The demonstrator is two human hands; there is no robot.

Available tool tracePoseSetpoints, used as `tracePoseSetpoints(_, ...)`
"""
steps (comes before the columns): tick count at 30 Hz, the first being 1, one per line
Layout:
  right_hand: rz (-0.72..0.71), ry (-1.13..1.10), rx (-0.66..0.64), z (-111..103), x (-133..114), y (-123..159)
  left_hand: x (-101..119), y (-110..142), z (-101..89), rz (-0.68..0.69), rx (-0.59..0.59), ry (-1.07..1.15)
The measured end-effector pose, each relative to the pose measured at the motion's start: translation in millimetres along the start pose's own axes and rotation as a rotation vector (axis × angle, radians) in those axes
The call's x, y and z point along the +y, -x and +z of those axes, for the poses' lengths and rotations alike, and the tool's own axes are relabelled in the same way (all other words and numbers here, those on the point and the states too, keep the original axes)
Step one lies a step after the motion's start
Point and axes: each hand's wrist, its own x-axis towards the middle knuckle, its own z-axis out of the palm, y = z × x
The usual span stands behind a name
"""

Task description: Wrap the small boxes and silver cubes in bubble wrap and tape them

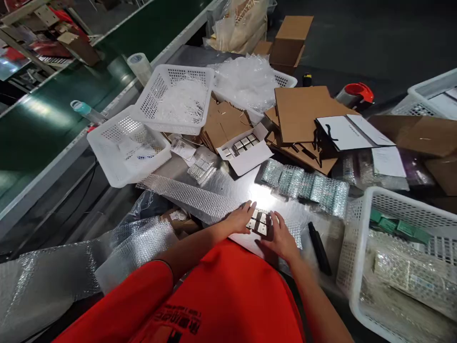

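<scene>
Several small, square silvery metal blocks (258, 222) sit in a tight group at the table's near edge, in front of my body. My left hand (240, 220) holds their left side, fingertips at the far corner. On the right side, my right hand (282, 237) grips the group with fingers and thumb curved around its edge. A sheet of bubble wrap (294, 231) lies just right of the blocks. Beyond my hands, a white box (250, 162) contains more such blocks. Wrapped greenish packets (305, 186) form a row to its right.
White baskets (130, 178) stand at the left and back. Another basket (360, 247), with wrapped packets, is at right beside a black marker (319, 250). Flat cardboard (303, 114) is stacked behind. A bubble wrap strip (193, 195) stretches leftward; a green conveyor (57, 128) runs beyond.
</scene>
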Motion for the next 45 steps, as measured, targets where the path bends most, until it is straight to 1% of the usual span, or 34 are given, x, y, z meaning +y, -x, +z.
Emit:
tracePoseSetpoints(1, -0.018, 0.048, -0.041, 1, -3, -2, 1, -3, 1.8, -0.004, -0.009, 0.002)
tracePoseSetpoints(3, -0.025, 0.108, -0.078, 4, -11, -8, 0, -7, 5.8, -0.007, 0.004, 0.011)
tracePoseSetpoints(6, -0.053, 0.128, -0.074, 11, -20, -19, -5, -11, 11.9, 0.017, 0.045, 0.026)
tracePoseSetpoints(10, -0.083, 0.126, -0.081, 14, -26, -26, -13, -16, 17.5, 0.043, 0.062, 0.043)
tracePoseSetpoints(15, -0.093, 0.129, -0.096, 15, -24, -30, -15, -18, 20.7, 0.042, 0.053, 0.051)
tracePoseSetpoints(21, -0.165, 0.115, -0.091, 19, -17, -34, -12, -16, 19.8, 0.013, 0.027, 0.022)
tracePoseSetpoints(25, -0.141, 0.104, -0.08, 20, -18, -34, -7, -15, 14.8, 0.004, 0.001, 0.048)
tracePoseSetpoints(29, -0.138, 0.073, -0.08, 21, -23, -33, -4, -16, 13.4, -0.003, -0.002, 0.005)
tracePoseSetpoints(31, -0.14, 0.037, -0.078, 19, -24, -30, -3, -17, 13.4, 0.014, -0.005, -0.022)
tracePoseSetpoints(33, -0.121, -0.004, -0.063, 14, -18, -22, -2, -16, 12.2, 0.025, -0.011, -0.05)
tracePoseSetpoints(35, -0.065, -0.043, -0.003, 6, -7, -10, -1, -15, 9.7, 0.016, -0.025, -0.082)
tracePoseSetpoints(36, -0.012, -0.06, 0.057, 2, 1, -2, 0, -14, 8.3, 0.008, -0.037, -0.096)
tracePoseSetpoints(38, 0.149, -0.07, 0.216, -7, 18, 13, 3, -13, 5.9, -0.004, -0.058, -0.119)
tracePoseSetpoints(40, 0.365, -0.014, 0.345, -12, 33, 25, 5, -13, 5.0, -0.011, -0.068, -0.139)
tracePoseSetpoints(42, 0.554, 0.071, 0.385, -14, 41, 30, 7, -14, 5.6, -0.01, -0.07, -0.158)
tracePoseSetpoints(43, 0.619, 0.088, 0.386, -13, 42, 31, 8, -15, 6.2, -0.008, -0.067, -0.167)
tracePoseSetpoints(45, 0.702, 0.054, 0.391, -11, 42, 27, 8, -17, 7.5, -0.002, -0.059, -0.181)
